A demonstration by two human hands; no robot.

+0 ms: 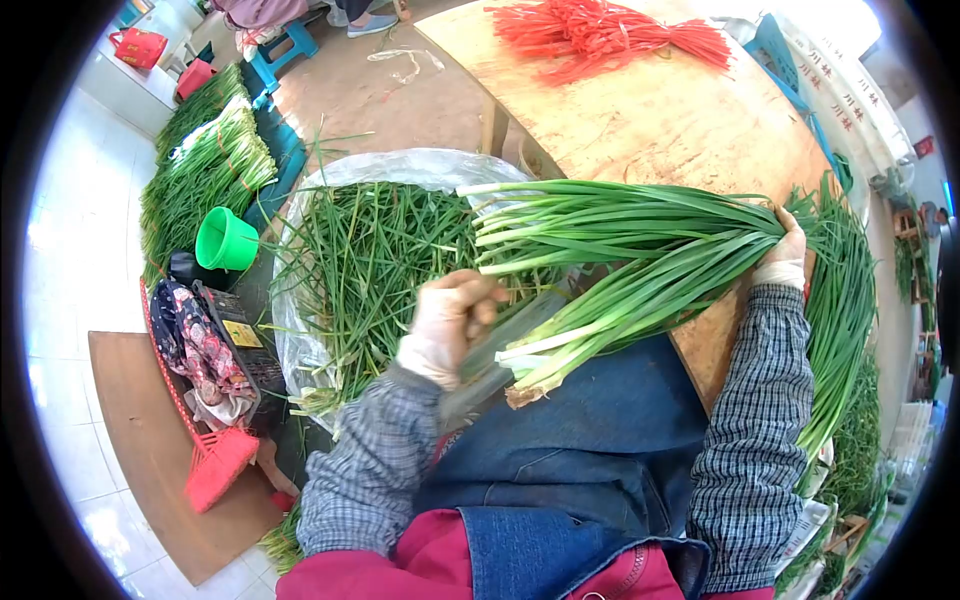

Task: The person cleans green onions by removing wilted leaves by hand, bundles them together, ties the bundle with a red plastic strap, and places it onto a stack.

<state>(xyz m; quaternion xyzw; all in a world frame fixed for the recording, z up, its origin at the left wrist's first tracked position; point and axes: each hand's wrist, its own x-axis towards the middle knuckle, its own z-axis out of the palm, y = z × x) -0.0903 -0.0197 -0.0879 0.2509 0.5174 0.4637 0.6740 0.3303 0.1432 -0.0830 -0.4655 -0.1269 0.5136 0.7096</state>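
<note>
A bunch of garlic chives (640, 235) spreads sideways above my lap, its pale stalk ends fanned toward the left. My right hand (785, 245) grips the leafy end at the right edge of the wooden table. Some stalks at the lower side have brownish, ragged ends. My left hand (458, 318) hovers just left of the stalk ends, apart from them, its fingers curled closed. Whether anything is pinched in those fingers is hidden. Beneath that hand stands a large clear plastic bag (285, 330) full of loose green leaves.
Red ties (610, 35) lie on the wooden table (650, 120). More chives (845, 300) hang at my right. At left are a green bucket (227, 240), stacked chive bundles (210, 160), a black crate (240, 345) and a red brush (218, 470). Another person's shoe (372, 25) shows at the top.
</note>
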